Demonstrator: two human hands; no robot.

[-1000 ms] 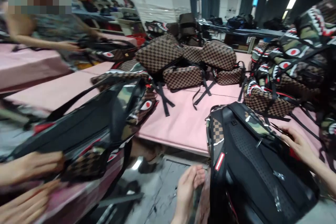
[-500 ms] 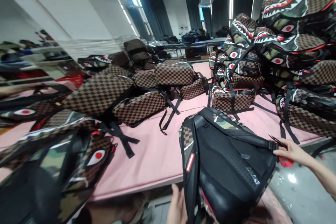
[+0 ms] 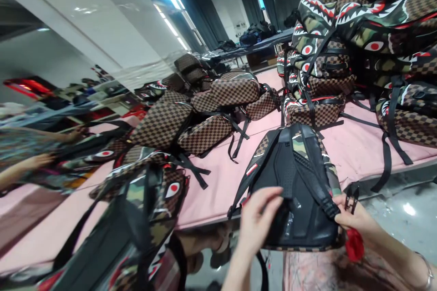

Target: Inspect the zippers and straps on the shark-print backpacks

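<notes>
A black-backed backpack [image 3: 285, 177] with camouflage and brown checkered sides leans on the pink table's front edge, its back panel and straps facing me. My right hand [image 3: 357, 220] grips a shoulder strap [image 3: 316, 184] at the pack's lower right. Small black thread snips [image 3: 351, 199] are also in that hand, points up, with a red tag or cloth [image 3: 354, 245] hanging below. Over the pack's left side is my left hand [image 3: 261, 218], thumb and fingers apart, holding nothing. Whether it touches the panel I cannot tell. Clear tape pieces lie on the back panel.
Checkered backpacks [image 3: 205, 134] lie across the pink table [image 3: 218, 177]. Shark-face backpacks [image 3: 321, 59] are piled at right. Another backpack [image 3: 146, 209] stands at the near left. A co-worker's arms [image 3: 30, 166] reach in from the left, blurred.
My left hand has risen from beside the backpack to over its back panel. The pack is more upright, with my right hand still on its strap. The view has tilted and turned left.
</notes>
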